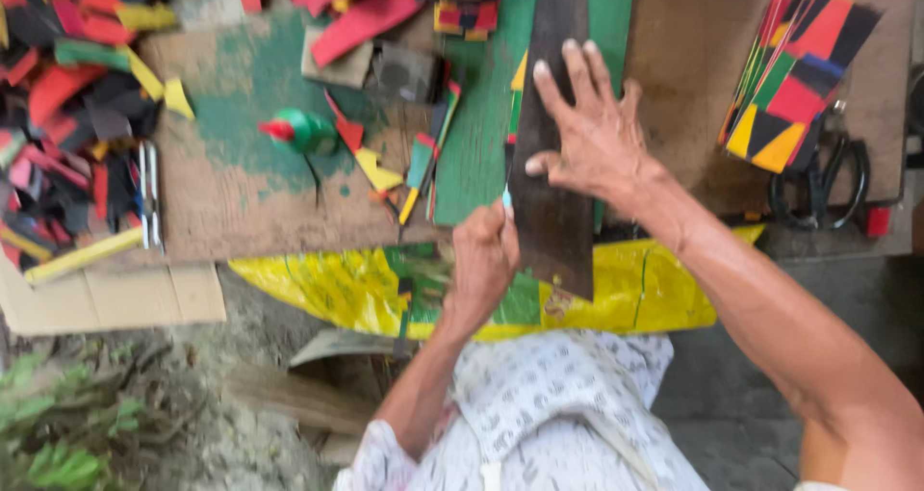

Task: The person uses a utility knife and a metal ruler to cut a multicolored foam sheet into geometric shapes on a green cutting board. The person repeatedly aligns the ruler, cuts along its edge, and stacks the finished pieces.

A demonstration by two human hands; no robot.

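My right-hand fingers (568, 77) lie spread and flat, pressing down on a long dark board (560, 144) that runs away from me across a green sheet (481, 144) on the counter (231, 193); the right hand (592, 140) grips nothing, it only bears down. My left hand (484, 255) is curled into a closed fist at the board's left edge, fingers wrapped tight round a small tool (506, 198) of which only a pale tip shows; what kind of tool I cannot tell. I judge the board stiff and fairly heavy, serving as a straightedge, best held by flat pressure near its middle so it cannot skid. The sheet looks thin, light and flexible, apt to shift unless pinned. Further out: a green bottle with a red cap (298, 130) to the left, a heap of red, black and yellow offcuts (67, 116) at the far left, a stack of multicoloured pieces (794, 77) to the right, dark scissors (828, 178) beneath it, and a yellow sheet (327, 284) hanging off the near edge.
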